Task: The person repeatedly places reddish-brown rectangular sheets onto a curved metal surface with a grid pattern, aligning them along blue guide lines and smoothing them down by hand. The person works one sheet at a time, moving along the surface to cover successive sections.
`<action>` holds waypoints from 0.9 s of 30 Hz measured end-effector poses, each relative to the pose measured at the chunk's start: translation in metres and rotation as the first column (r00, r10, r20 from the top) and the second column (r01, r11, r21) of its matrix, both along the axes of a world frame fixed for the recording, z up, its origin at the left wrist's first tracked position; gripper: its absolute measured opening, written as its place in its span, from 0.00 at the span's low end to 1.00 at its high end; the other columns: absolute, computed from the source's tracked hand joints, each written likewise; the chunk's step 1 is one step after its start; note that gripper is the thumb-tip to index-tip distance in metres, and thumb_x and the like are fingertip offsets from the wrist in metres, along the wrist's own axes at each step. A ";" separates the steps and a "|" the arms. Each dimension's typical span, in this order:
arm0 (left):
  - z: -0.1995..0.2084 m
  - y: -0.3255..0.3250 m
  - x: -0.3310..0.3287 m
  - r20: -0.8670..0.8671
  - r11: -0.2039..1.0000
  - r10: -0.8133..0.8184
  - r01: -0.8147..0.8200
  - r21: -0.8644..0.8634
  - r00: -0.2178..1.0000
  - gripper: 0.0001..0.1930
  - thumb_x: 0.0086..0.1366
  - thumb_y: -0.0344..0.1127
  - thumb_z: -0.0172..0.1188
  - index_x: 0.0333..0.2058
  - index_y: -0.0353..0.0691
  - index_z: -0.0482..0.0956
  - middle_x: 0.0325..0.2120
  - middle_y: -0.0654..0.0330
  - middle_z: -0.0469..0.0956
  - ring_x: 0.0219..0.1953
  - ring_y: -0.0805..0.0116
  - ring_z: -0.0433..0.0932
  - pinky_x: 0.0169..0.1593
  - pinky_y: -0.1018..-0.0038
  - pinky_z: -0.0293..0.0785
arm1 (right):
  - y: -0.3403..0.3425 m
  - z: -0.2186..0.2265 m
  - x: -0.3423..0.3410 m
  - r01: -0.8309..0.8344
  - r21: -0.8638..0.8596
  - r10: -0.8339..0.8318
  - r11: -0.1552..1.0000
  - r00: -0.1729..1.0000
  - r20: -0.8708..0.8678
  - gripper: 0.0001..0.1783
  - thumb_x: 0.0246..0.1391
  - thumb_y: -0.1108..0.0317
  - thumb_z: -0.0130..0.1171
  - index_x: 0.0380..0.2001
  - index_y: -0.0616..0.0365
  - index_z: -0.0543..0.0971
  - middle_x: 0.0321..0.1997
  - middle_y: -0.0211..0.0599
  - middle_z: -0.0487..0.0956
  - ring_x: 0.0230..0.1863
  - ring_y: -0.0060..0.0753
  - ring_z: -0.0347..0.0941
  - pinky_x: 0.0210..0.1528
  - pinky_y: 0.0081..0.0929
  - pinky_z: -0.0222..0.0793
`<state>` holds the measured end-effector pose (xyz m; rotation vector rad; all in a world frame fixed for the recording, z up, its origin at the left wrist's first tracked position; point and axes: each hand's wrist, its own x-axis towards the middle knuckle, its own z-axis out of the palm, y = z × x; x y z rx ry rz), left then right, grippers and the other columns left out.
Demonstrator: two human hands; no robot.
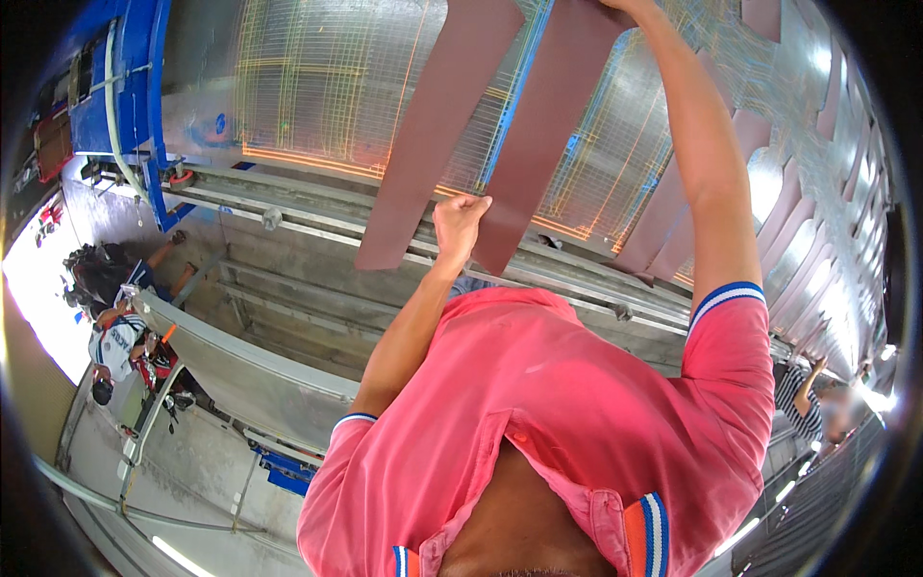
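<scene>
Two long dark-brown flat panels lie slantwise over the metal table, their near ends hanging past its front edge. My left hand is closed, thumb and fingers pinching the left edge of the right-hand brown panel close to its near end. Just left of that hand lies the other brown panel, apart from it. At the top edge of the picture my right hand is at the far right corner of the same right-hand panel. Its fingers are mostly cut off by the frame, so their grip is hidden.
The long metal table carries coloured grid lines, with more brown panels along the right. A metal rail runs along its front edge. A blue frame stands at the left end. Other people are at far left and right.
</scene>
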<state>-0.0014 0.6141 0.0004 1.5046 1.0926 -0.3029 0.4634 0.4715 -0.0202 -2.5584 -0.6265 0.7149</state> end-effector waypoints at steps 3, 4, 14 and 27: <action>-0.008 0.001 -0.005 0.035 0.999 -0.033 0.033 0.006 0.999 0.14 0.59 0.35 0.69 0.20 0.31 0.80 0.10 0.71 0.64 0.14 0.84 0.59 0.18 0.75 0.54 | -0.014 -0.035 0.016 -0.218 0.034 0.207 0.975 0.957 0.204 0.17 0.45 0.53 0.67 0.30 0.54 0.87 0.32 0.48 0.84 0.36 0.47 0.82 0.40 0.41 0.75; -0.010 0.001 -0.005 0.030 0.999 -0.041 0.040 0.016 0.999 0.14 0.59 0.35 0.69 0.20 0.31 0.80 0.10 0.71 0.64 0.14 0.84 0.60 0.19 0.75 0.54 | -0.017 -0.040 0.018 -0.203 0.031 0.192 0.979 0.958 0.211 0.17 0.45 0.53 0.67 0.29 0.54 0.86 0.31 0.48 0.84 0.35 0.46 0.82 0.40 0.41 0.75; -0.005 0.001 0.000 -0.040 1.000 0.003 -0.003 -0.006 0.999 0.13 0.58 0.35 0.69 0.22 0.31 0.81 0.10 0.71 0.67 0.15 0.84 0.61 0.19 0.77 0.56 | -0.004 -0.004 0.000 0.021 0.064 -0.024 0.998 0.999 0.044 0.15 0.43 0.55 0.68 0.27 0.56 0.86 0.27 0.47 0.84 0.30 0.41 0.81 0.37 0.39 0.75; 0.000 0.001 0.004 -0.112 0.998 -0.041 0.047 0.052 0.993 0.15 0.56 0.38 0.70 0.21 0.31 0.82 0.10 0.68 0.69 0.17 0.82 0.64 0.22 0.73 0.62 | 0.005 0.017 -0.013 0.058 -0.007 -0.057 0.998 0.995 0.080 0.15 0.44 0.56 0.68 0.30 0.56 0.86 0.29 0.49 0.84 0.33 0.47 0.82 0.38 0.43 0.76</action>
